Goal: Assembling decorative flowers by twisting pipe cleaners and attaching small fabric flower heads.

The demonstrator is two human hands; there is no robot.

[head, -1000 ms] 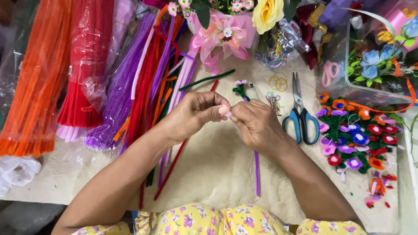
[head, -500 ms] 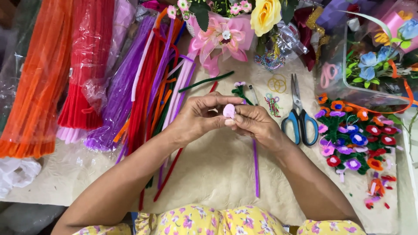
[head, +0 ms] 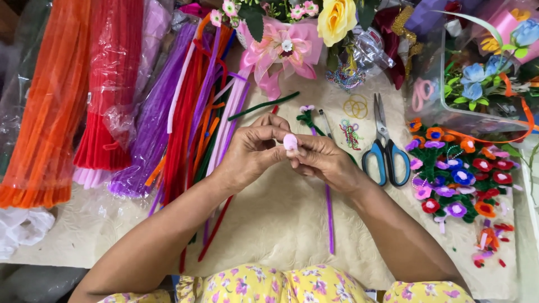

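Both my hands meet over the middle of the cream cloth (head: 269, 224). My left hand (head: 251, 150) and my right hand (head: 327, 161) pinch a small pale pink pipe-cleaner coil (head: 290, 142) between their fingertips. A purple pipe cleaner (head: 329, 216) runs down from under my right hand toward my lap. A small finished flower on a green stem (head: 306, 116) lies just beyond my fingers.
Bundles of orange (head: 48, 106), red (head: 109, 84) and purple pipe cleaners (head: 149, 129) lie at the left. Blue-handled scissors (head: 385, 147) rest right of my hands, beside several small pipe-cleaner flowers (head: 457, 174). A clear box of flowers (head: 483, 73) and a pink bouquet (head: 283, 47) stand behind.
The pink coil, hidden between my fingers a second ago, now shows at my fingertips. Both hands have turned slightly around it and stay in the same place.
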